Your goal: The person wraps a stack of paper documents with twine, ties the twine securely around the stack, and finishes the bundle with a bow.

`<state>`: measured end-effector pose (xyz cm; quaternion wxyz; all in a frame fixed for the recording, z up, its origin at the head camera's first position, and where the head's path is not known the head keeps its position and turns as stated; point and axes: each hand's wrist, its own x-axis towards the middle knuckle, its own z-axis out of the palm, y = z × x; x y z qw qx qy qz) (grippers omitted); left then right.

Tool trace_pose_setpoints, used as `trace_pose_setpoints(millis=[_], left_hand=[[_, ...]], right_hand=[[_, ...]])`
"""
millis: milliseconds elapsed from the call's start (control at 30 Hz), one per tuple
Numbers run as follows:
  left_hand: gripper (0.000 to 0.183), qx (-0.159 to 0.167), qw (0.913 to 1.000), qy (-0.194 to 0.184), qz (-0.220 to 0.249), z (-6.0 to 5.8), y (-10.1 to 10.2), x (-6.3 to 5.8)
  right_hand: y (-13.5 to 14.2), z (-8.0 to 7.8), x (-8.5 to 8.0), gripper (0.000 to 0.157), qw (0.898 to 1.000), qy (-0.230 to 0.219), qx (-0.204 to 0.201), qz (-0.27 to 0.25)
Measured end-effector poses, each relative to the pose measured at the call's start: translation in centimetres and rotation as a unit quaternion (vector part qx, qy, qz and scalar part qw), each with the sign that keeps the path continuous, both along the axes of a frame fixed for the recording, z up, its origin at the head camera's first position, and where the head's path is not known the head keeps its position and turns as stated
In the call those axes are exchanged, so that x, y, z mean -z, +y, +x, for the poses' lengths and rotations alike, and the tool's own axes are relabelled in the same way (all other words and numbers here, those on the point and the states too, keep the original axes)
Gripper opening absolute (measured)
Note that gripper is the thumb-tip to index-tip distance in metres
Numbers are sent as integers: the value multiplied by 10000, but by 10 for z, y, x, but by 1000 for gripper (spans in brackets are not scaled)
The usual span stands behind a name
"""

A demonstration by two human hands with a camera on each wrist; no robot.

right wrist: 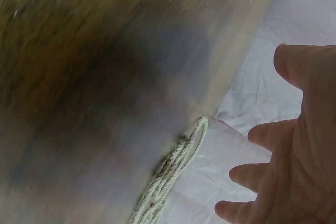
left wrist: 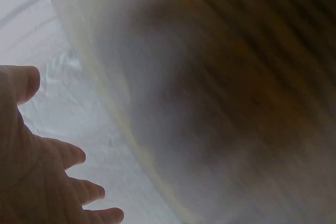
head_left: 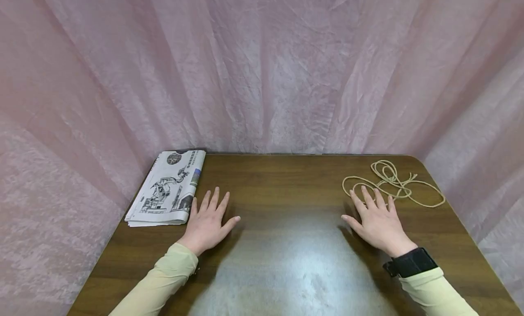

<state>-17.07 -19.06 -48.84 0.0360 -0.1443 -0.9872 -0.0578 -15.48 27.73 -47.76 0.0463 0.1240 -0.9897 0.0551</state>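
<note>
My left hand (head_left: 207,225) is palm down with its fingers spread, holding nothing. Just left of its fingertips lies a folded newspaper (head_left: 168,188) with a line drawing of a machine arm on its upper page. Over on the right, my right hand (head_left: 378,223) also has straight, spread fingers and nothing in its grasp. Its fingertips overlap the near loops of a beige rope (head_left: 390,182) in the head view. That rope lies in loose coils near the far right corner; the right wrist view shows its strands (right wrist: 170,171) beyond the fingers.
Both hands are over a brown wood-grain table (head_left: 270,184), with a bright reflection at its near middle. A pink velvety curtain (head_left: 262,70) hangs behind the far edge and along both sides. A black band (head_left: 411,262) circles the right wrist.
</note>
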Motion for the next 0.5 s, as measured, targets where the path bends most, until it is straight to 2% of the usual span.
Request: trace_pose_setpoints(millis=[133, 300, 500], left_hand=[[82, 263, 9996, -30, -87, 0, 12, -1], [81, 667, 9974, -145, -248, 2, 32, -3], [80, 1378, 9896, -239, -332, 7, 62, -6]], right_hand=[[8, -5, -2, 79, 10000, 88, -3, 11], [26, -14, -6, 78, 9999, -7, 100, 14], [54, -27, -12, 77, 9994, -172, 300, -41]])
